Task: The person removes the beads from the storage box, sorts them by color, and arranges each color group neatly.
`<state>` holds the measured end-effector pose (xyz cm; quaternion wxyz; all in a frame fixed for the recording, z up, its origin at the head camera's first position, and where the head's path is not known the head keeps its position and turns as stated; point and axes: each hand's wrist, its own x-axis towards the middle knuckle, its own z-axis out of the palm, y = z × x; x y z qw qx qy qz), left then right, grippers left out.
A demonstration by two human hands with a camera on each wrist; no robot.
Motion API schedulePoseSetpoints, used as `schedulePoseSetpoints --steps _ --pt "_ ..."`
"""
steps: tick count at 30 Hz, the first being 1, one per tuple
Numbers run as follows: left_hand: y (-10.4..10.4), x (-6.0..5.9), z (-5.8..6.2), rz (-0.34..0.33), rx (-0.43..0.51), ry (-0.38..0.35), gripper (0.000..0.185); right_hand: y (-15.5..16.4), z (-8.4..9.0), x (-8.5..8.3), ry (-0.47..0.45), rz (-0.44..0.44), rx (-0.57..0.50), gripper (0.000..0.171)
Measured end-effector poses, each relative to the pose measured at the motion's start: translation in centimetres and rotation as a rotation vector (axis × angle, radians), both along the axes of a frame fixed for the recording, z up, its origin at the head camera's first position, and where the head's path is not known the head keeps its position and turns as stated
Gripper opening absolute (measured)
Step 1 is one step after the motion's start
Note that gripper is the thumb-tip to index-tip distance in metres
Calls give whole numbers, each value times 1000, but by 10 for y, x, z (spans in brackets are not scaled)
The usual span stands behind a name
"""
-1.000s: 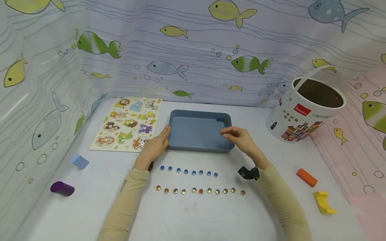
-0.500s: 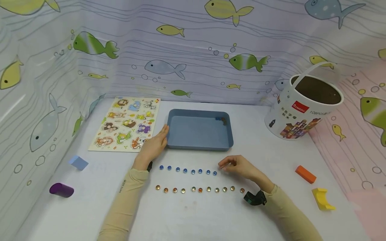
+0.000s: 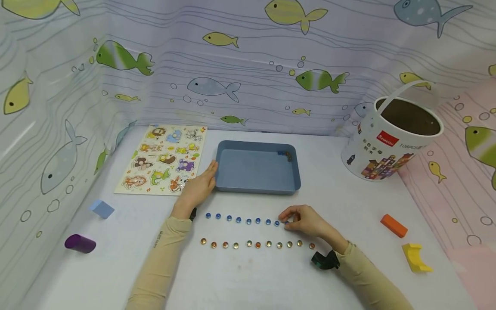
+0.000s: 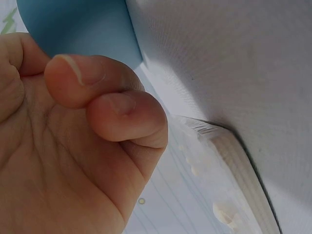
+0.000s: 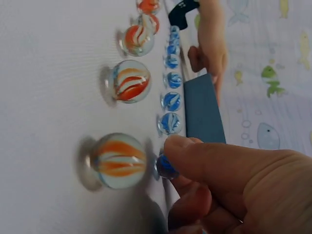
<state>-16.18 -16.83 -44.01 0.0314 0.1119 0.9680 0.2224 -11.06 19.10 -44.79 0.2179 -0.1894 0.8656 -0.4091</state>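
My right hand (image 3: pixel 304 220) pinches a blue marble (image 5: pixel 166 166) between thumb and fingers at the right end of a row of blue marbles (image 3: pixel 249 221). In the right wrist view the held marble is partly hidden by the thumb and sits at or close to the tabletop. My left hand (image 3: pixel 199 188) rests against the left side of a blue-grey tray (image 3: pixel 255 190), fingers pointing away from me. In the left wrist view two of its fingers (image 4: pixel 131 117) bend towards the palm, with nothing between them. A few small blue and brownish marbles (image 3: pixel 287 155) lie in the tray's far right corner.
Nearer me runs a second row, of orange and pale-striped marbles (image 3: pixel 258 245). An animal puzzle board (image 3: pixel 164 159) lies left of the tray. A white bucket (image 3: pixel 381 150) stands at right. Blocks lie at the sides: light blue (image 3: pixel 102 209), purple (image 3: pixel 80 243), orange (image 3: pixel 394 226), yellow (image 3: pixel 416 258).
My right hand has come from the tray's right side towards me, to the right end of the blue row, and lowered there with a blue marble. The left hand has stayed at the tray.
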Motion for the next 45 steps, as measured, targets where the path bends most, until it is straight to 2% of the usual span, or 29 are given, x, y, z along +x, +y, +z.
schedulePoseSetpoints --steps 3,7,12,16,23,29,33,37,40,45 --pt "0 0 1 1 1 -5 54 3 5 -3 13 -7 3 22" --pt "-1 0 0 6 6 -10 54 9 23 -16 28 -64 -46 23" --pt "-1 -1 -1 2 9 3 54 11 49 -44 32 -124 -120 30" --pt "-1 -1 -2 -3 4 13 54 4 59 -72 55 -162 -116 34" --pt "0 -1 -1 0 4 -1 54 -20 50 -126 64 -309 -15 35" --pt "0 0 -2 4 11 -2 54 -35 36 -156 17 -422 -48 33" --pt "0 -1 -2 6 7 9 53 -42 27 -166 6 -481 -70 35" --pt "-1 -1 -1 5 6 3 54 -47 24 -172 30 -500 -61 38" --pt "-1 -1 -1 6 9 -3 54 -49 22 -175 90 -471 -14 38" --pt "0 0 -1 7 10 -6 54 -54 18 -179 256 -402 158 33"
